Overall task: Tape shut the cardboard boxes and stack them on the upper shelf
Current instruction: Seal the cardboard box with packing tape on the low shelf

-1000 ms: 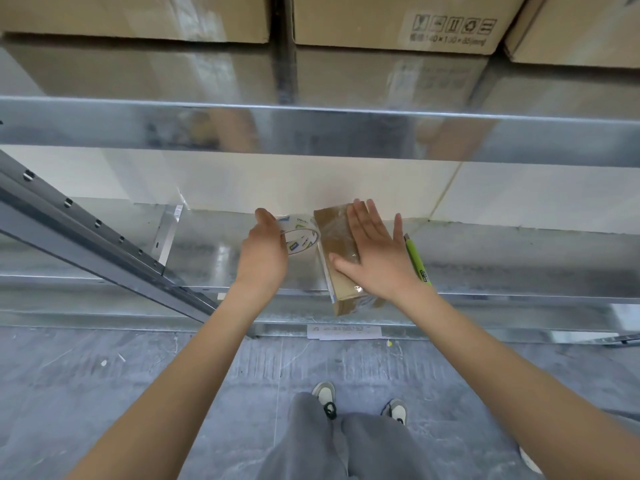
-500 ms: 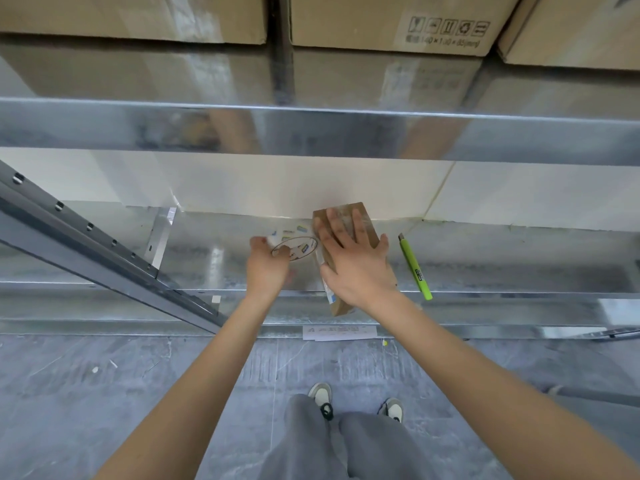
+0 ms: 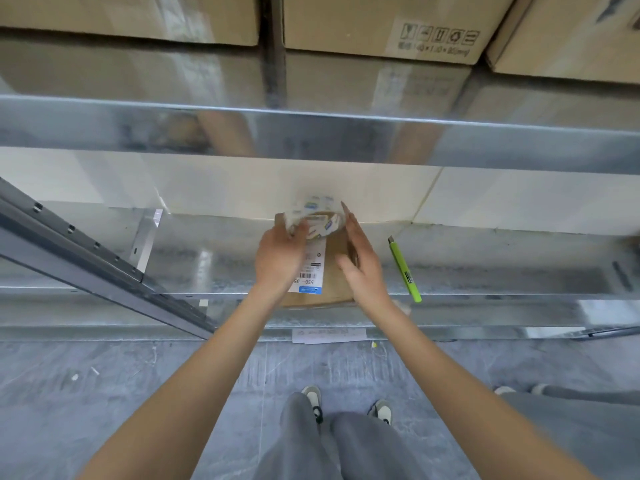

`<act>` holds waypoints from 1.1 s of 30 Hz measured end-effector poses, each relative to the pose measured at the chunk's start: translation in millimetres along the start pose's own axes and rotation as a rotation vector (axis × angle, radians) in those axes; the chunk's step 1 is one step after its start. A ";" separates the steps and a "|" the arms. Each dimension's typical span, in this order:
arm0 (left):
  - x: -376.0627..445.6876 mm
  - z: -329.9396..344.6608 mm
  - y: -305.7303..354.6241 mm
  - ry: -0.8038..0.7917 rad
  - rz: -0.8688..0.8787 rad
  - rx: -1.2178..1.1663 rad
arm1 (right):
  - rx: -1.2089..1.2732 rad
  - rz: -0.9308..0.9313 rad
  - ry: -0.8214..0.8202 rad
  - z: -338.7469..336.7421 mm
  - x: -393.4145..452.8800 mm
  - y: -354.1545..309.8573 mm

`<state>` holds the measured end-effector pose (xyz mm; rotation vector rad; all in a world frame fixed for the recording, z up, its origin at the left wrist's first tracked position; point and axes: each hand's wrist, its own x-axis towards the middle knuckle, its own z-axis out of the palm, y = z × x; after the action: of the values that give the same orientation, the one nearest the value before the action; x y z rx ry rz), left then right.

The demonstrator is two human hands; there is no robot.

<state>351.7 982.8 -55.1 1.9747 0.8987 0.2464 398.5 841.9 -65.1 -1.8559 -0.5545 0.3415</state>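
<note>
Cardboard box (image 3: 334, 271) lies flat on the lower shelf (image 3: 207, 258) under our open right hand (image 3: 360, 263), while our left hand (image 3: 280, 258) grips the blurred tape roll (image 3: 315, 216); we judge tape could land crooked if it slides.

Left hand (image 3: 278, 261) holds a tape roll (image 3: 317, 218) over a small cardboard box (image 3: 334, 268); open right hand (image 3: 360, 261) touches the box's right side.
</note>
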 end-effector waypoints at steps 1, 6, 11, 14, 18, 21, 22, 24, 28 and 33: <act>1.6 1.1 -0.9 0.009 0.052 0.151 | 0.022 0.062 -0.006 -1.4 -1.9 6.9; 7.0 10.6 0.6 0.000 0.110 0.410 | -0.451 0.165 -0.099 2.2 0.5 31.3; 11.1 14.3 4.0 -0.018 0.103 0.453 | -0.746 0.120 -0.055 16.9 3.6 32.8; 12.7 8.0 8.7 -0.045 0.137 0.494 | -0.788 0.131 -0.048 18.1 2.5 31.1; 18.7 -20.7 5.6 0.021 0.185 0.504 | -0.838 0.150 -0.079 15.3 2.9 30.2; 21.9 -47.3 -2.0 0.046 0.240 0.682 | -0.862 0.157 -0.087 15.9 2.6 28.0; 21.2 -53.3 -4.0 0.042 0.266 0.765 | -0.865 0.161 -0.088 15.8 2.5 26.9; 19.1 -60.3 -7.0 0.024 0.279 0.881 | -0.869 0.165 -0.094 15.6 2.0 26.3; 21.6 -63.8 -6.8 -0.007 0.236 0.925 | -0.876 0.166 -0.095 15.4 2.6 26.3; 24.8 -65.5 -4.5 -0.047 0.281 0.932 | -0.888 0.159 -0.095 15.8 2.5 27.4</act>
<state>334.6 1044.7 -26.7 2.9587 0.7609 -0.0954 398.7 848.4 -96.1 -2.7608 -0.6881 0.3121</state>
